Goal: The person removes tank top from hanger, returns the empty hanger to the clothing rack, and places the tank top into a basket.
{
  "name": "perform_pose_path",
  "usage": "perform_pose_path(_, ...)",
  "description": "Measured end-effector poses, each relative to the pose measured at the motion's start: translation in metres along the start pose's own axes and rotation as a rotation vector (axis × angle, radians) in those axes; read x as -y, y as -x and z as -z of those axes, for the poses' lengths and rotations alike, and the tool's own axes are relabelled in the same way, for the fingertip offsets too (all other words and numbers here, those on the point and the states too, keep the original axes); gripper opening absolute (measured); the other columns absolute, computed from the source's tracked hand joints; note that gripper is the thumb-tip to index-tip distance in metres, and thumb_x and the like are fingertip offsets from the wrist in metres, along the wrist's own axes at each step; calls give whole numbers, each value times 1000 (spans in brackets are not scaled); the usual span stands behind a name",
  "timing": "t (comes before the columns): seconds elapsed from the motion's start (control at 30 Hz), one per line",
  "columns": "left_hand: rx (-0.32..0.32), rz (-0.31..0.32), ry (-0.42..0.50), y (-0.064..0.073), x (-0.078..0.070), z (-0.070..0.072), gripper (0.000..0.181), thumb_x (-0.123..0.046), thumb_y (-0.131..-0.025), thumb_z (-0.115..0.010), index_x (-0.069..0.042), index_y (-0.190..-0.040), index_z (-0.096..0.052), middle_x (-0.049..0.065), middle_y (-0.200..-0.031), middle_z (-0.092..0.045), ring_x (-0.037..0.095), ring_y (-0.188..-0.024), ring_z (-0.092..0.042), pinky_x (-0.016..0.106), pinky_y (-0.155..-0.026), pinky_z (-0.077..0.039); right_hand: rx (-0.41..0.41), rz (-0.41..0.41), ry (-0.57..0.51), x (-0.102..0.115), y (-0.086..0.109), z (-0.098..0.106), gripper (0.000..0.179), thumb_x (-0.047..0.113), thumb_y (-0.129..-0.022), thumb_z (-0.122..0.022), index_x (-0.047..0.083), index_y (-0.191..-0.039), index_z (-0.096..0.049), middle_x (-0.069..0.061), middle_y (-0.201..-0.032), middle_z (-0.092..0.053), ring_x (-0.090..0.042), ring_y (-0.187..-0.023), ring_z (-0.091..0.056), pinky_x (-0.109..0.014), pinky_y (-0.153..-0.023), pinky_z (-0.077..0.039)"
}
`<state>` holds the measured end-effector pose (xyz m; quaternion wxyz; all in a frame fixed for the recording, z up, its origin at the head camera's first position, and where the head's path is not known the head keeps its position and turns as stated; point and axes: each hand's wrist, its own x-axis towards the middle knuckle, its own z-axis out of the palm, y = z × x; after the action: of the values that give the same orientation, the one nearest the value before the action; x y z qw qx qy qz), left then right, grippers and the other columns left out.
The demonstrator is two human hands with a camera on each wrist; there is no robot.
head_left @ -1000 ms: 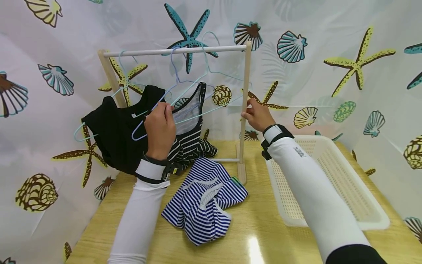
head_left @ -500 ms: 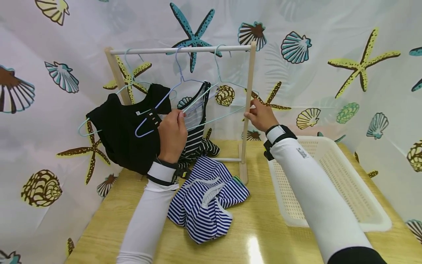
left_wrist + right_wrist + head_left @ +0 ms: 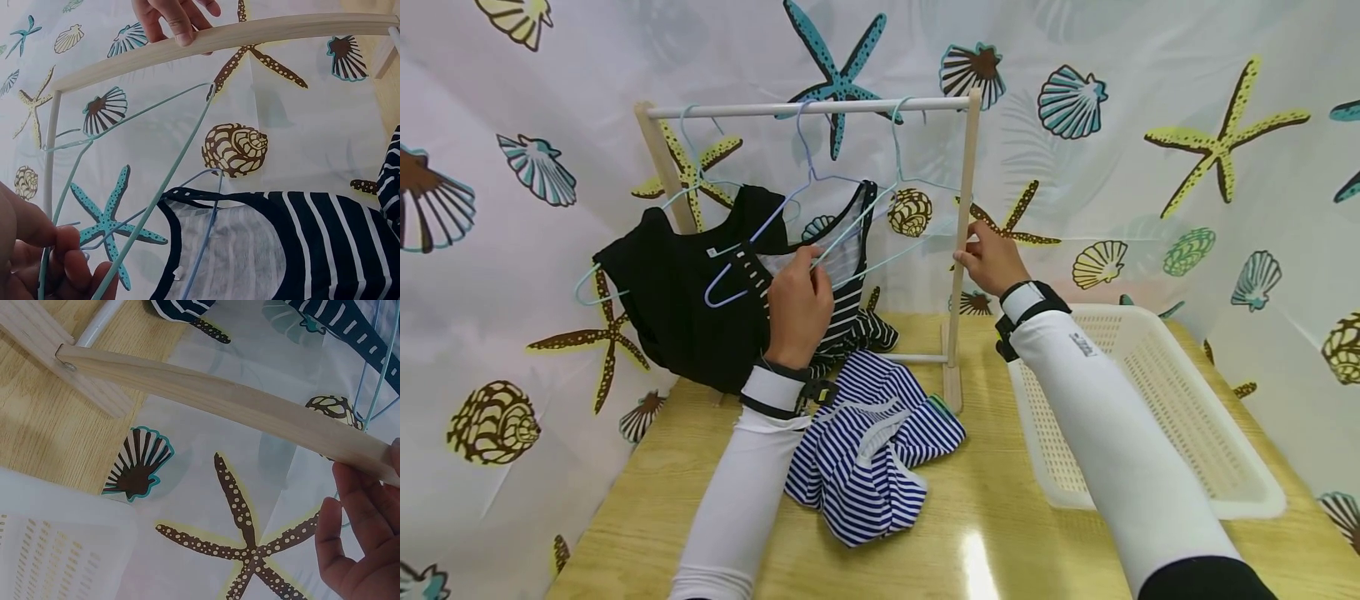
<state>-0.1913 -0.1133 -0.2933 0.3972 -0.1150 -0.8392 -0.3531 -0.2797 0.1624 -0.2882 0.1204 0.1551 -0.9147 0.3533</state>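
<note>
My left hand pinches the left side of a mint-green wire hanger, whose hook is over the rack's white top bar. No garment hangs on this hanger. With thumb and fingers, my right hand grips the rack's right wooden post. Left of the mint hanger, a blue hanger carries a black-and-white striped tank top, partly hidden behind my left hand. A black sleeveless top is on another mint hanger at the left end.
A crumpled blue-and-white striped garment lies on the wooden table before the rack. To the right stands a white plastic basket, partly under my right forearm. Behind everything hangs a seashell-print curtain.
The mint hanger's hook was raised above the bar and has come down over it. My left hand moved right with the hanger. My right hand stays on the post.
</note>
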Motion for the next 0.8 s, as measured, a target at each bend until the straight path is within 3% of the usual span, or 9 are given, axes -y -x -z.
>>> perform_pose_path(0.2, -2, 10, -11, 0, 2, 0, 26, -7, -98, -49, 2, -120, -59, 14, -72, -59, 25, -59, -50, 35, -53, -34, -4, -3, 3, 0, 0, 0, 29, 12, -97, -58, 1, -122, -47, -23, -115, -65, -38, -112, -60, -51, -92, -47)
perform_pose_path(0.4, -13, 32, -18, 2, 8, 2, 26, -8, -97, -51, 0, -122, -56, 17, -85, -66, 27, -68, -56, 39, -61, -41, -4, 0, 7, -1, 0, -1, 28, 13, -97, -58, 1, -121, -48, -23, -114, -66, -38, -112, -60, -51, -92, -47)
perform_pose_path(0.6, 18, 53, 0, 5, 11, 3, 29, -9, -98, -53, -2, -126, -53, 19, -98, -68, 29, -77, -61, 43, -68, -48, 10, -17, 3, -2, -1, 1, 30, 14, -98, -57, 2, -123, -47, -22, -116, -65, -38, -114, -59, -51, -94, -46)
perform_pose_path(0.8, 19, 52, 6, 10, 15, 3, 33, -4, -96, -54, -1, -128, -52, 19, -100, -67, 31, -85, -63, 46, -75, -48, 10, -22, -5, -1, -1, -1, 31, 14, -98, -57, 2, -125, -46, -23, -118, -64, -38, -114, -59, -52, -94, -45)
